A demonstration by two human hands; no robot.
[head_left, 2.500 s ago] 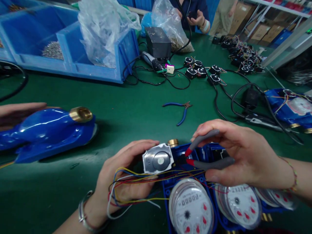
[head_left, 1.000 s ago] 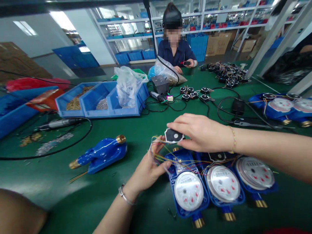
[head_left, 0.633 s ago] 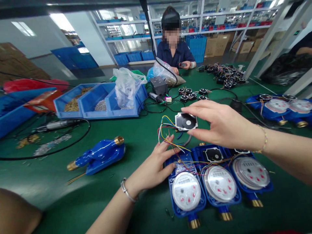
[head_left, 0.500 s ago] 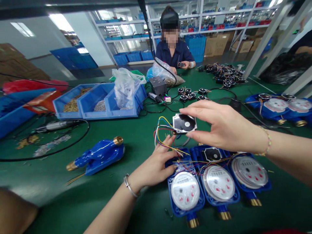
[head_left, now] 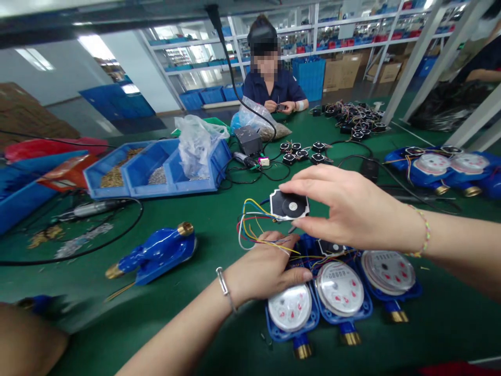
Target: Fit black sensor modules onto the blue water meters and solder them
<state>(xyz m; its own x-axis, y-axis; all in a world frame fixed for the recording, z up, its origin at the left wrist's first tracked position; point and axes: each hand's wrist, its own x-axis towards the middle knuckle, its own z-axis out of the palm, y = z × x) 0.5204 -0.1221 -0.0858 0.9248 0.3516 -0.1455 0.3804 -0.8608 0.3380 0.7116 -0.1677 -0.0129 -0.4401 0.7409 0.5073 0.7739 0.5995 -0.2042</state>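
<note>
My right hand (head_left: 340,206) pinches a black square module (head_left: 289,204) with a white edge and a round label between thumb and fingers. Coloured wires (head_left: 246,222) trail from its left side. Below it, my left hand (head_left: 274,263) lies over the upper part of the leftmost water meter (head_left: 290,305), thumb stretched out and fingertips partly hidden. Beside that one stand a middle water meter (head_left: 340,287) and a right water meter (head_left: 387,271), all with blue bodies and round white dials. A similar black module sits in the top of the middle meter.
A blue meter body (head_left: 156,256) lies on its side at left, near an electric screwdriver (head_left: 92,209). Blue parts bins (head_left: 176,188) hold small metal parts. Several black modules (head_left: 301,154) lie farther back. Across the table sits a co-worker (head_left: 272,86); more meters (head_left: 432,164) stand at right.
My left hand has moved right and onto the leftmost meter, covering its upper part. My right hand, still holding the module, has shifted slightly left and down in view. The camera view has shifted slightly.
</note>
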